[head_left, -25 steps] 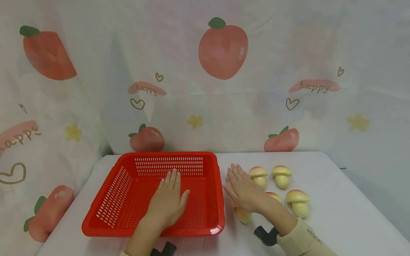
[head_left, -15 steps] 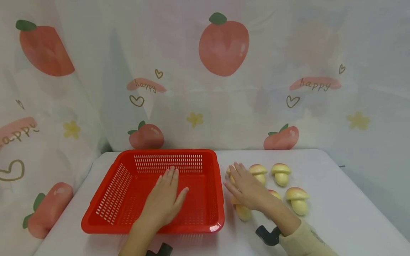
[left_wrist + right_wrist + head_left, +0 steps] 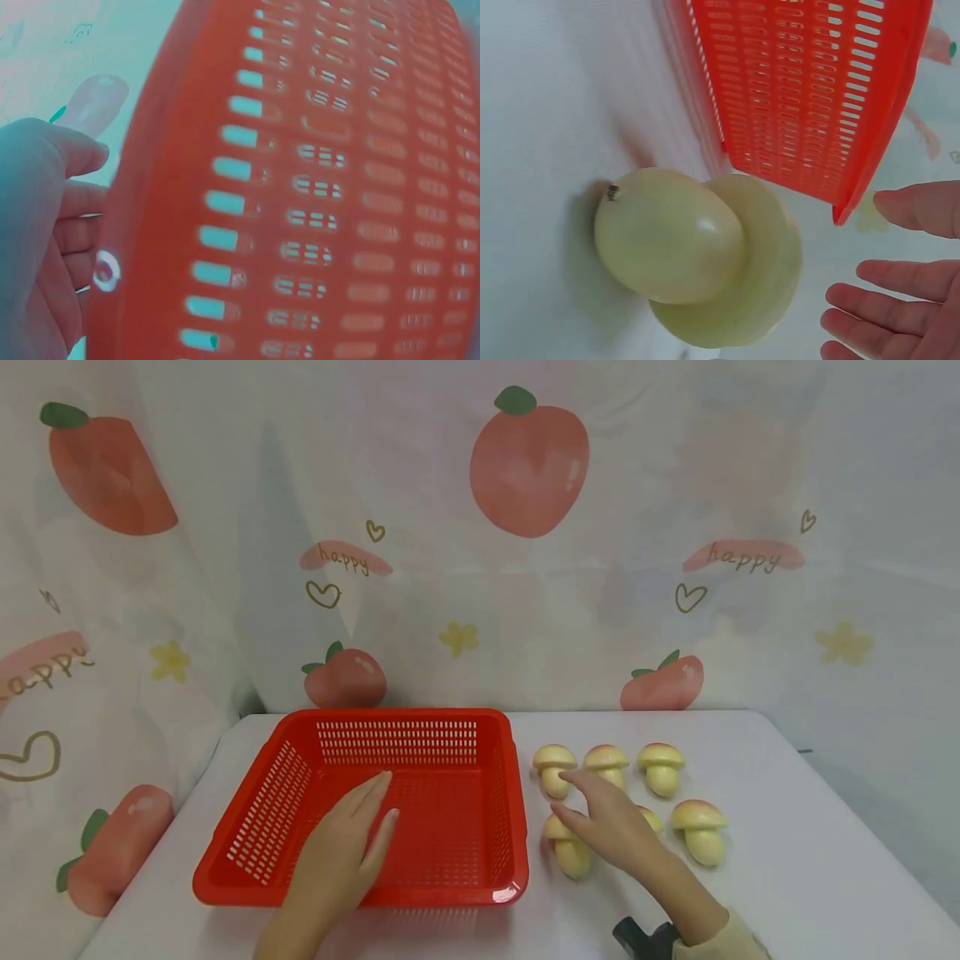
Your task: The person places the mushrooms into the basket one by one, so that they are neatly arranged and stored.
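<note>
A red plastic basket (image 3: 405, 893) with slotted walls stands on the left of the white table. Over its front part hovers my left hand (image 3: 337, 847), fingers extended and holding nothing; the left wrist view shows that hand (image 3: 45, 217) beside the basket's rim. My right hand (image 3: 618, 827) is above the toy mushrooms, thumb apart from the fingers and nothing in its grasp. Nearest to it are a front-left mushroom (image 3: 572, 857) and a back-left mushroom (image 3: 553, 768). In the right wrist view, one mushroom (image 3: 671, 236) lies below the spread fingers (image 3: 900, 315). The right forearm and hand partly hide another mushroom (image 3: 651, 818).
More yellow mushrooms sit at the right: two in the back row (image 3: 662, 768) and one further forward (image 3: 699, 832). A printed cloth (image 3: 525, 635) hangs behind the table. A black camera mount (image 3: 645, 939) is on the right wrist.
My left hand has drawn back toward me and leftward over the basket. The right hand has shifted right and toward me, its fingers more bent, uncovering the back-left mushroom.
</note>
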